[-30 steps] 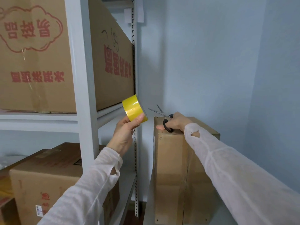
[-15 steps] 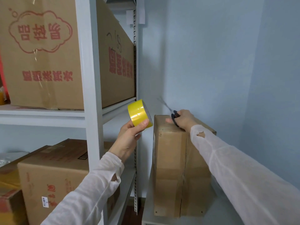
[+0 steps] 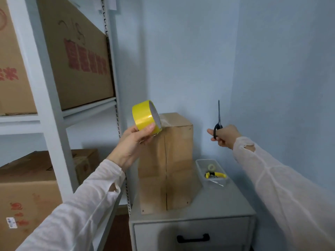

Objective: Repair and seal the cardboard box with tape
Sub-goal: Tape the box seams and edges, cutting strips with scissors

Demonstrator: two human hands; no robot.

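**Pale blue corner: box on end, tape and scissors raised either side**

Pale blue walls meet in a corner behind a grey cabinet whose top serves as the worktop [image 3: 219, 203]. The cardboard box [image 3: 178, 153] stands on end at the centre of the frame. A vertical seam runs down its near face, and shiny clear film shows at its top left edge.

The left grip [image 3: 134, 142] is raised at the box's upper left corner and clamped on a yellow tape roll [image 3: 144, 116]. The thumb presses the yellow outer band and the fingers curl under the roll. The roll overlaps the box's corner in the picture, but I cannot tell whether they touch.

The right grip [image 3: 224, 136] hangs right of the box, apart from it and level with its top. It is closed round the black handles of the scissors [image 3: 218, 117], whose blades are together and point straight up.

At lower right of the box, a clear tray [image 3: 199, 165] on the worktop holds a small pale roll [image 3: 210, 167] and a yellow-handled tool [image 3: 216, 175]. A white shelf rack [image 3: 52, 124] with large printed cartons [image 3: 81, 57] fills the left of the frame.
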